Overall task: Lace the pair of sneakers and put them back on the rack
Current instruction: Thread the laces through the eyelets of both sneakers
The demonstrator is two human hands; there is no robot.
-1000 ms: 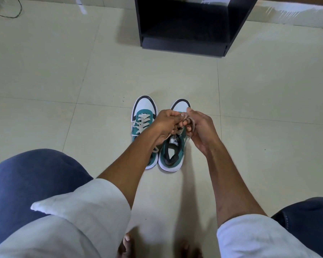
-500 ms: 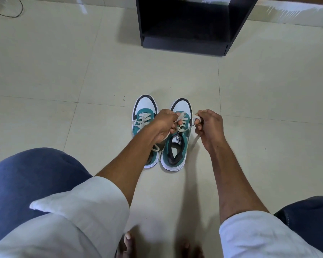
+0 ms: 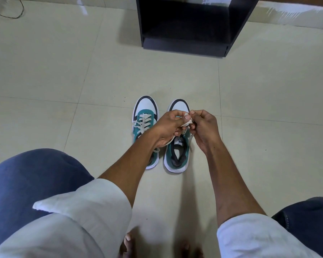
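Item: right sneaker (image 3: 177, 157), teal and white, on the tiled floor (image 3: 63, 75) touching-close beside its mate; tongue and collar visible, lacing zone hidden under the hands

Lace (image 3: 187, 123): cream, flat, pinched between both hands above the eyelets; one tail runs down under the left palm

Left hand (image 3: 168, 127): closed on the lace, thumb and fingers pinching

Right hand (image 3: 203, 125): closed on the same lace, fingertips meeting the left's

Left sneaker (image 3: 145, 127): laced, loose ends trailing toward the heel

Rack (image 3: 190, 27): black, open-fronted, well apart beyond the toes

Risks (judged, not seen): a slip of either pinch would slacken the crossing or undo the knot being formed; uneven pull could leave one tail short; the mate's trailing ends might snag or be trodden when the pair is carried to the rack
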